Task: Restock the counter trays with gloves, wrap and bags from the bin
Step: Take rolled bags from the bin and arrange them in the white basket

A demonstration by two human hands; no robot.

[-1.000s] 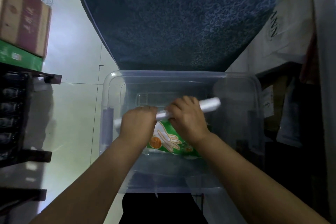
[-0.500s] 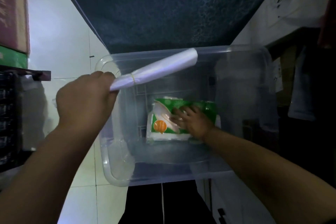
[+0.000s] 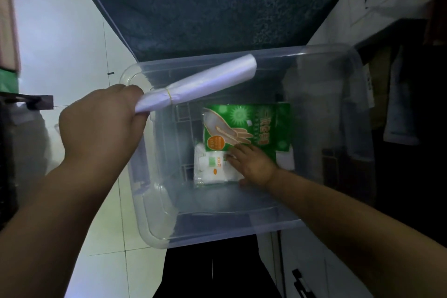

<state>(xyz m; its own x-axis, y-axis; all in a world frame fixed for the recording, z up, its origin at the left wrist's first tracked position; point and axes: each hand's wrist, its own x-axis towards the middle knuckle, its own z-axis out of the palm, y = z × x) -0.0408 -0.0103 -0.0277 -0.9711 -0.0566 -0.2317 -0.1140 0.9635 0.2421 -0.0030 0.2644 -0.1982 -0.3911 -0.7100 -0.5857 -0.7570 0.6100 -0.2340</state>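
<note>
Floor tiles [image 3: 72,43] beside bin [image 3: 154,232]; left fingers [image 3: 125,91] grip bag roll [image 3: 205,80]; right fingers [image 3: 238,152] flat on glove packs [image 3: 256,123].

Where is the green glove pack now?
Head view, right of centre: green glove pack on the clear bin floor, overlapping a white packet, right hand touching it.

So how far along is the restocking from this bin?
Done: nothing the view confirms. In hand: the left hand grips the banded roll of plastic bags above the clear bin. Left: the green glove pack and white pack lie inside, the right hand resting on them.
</note>
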